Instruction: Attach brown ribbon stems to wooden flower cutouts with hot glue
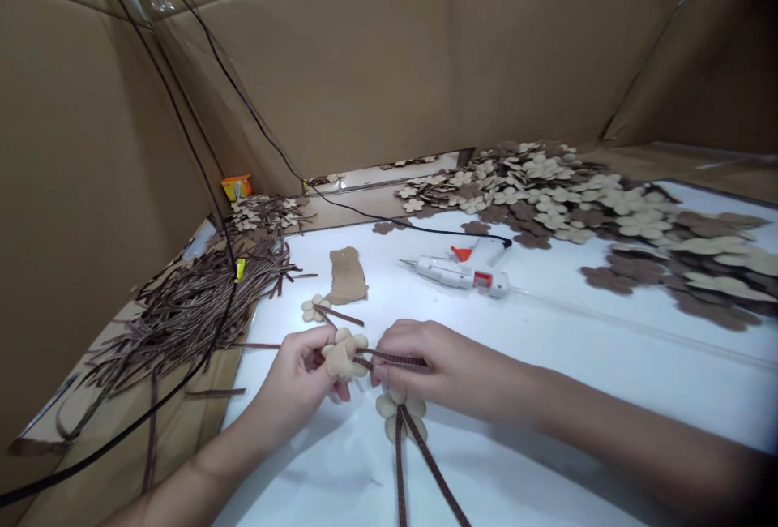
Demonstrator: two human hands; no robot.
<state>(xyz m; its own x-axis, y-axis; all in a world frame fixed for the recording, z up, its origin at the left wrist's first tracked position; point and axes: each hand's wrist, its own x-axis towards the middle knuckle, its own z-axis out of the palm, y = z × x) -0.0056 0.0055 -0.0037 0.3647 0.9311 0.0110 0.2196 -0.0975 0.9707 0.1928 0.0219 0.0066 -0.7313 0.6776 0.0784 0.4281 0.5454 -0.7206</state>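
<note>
A cream flower (360,342) with a small tan piece on its face is pinched in my left hand (302,373), thumb in front. Two brown checked ribbons (395,358) run from this flower to the right. My right hand (425,361) has its fingers closed on the ribbons close to the flower. Below it, another cream flower (401,417) lies on the white board, with two long ribbons trailing toward me. A smaller cream flower (316,308) with short ribbons lies beyond my left hand.
Beyond my hands lie a white glue gun (465,276) and a torn cardboard piece (348,276). Ribbons are heaped (200,316) at the left, flower shapes (565,203) at the back right. A black cable (267,134) crosses from the upper left; cardboard walls (365,49) surround the board.
</note>
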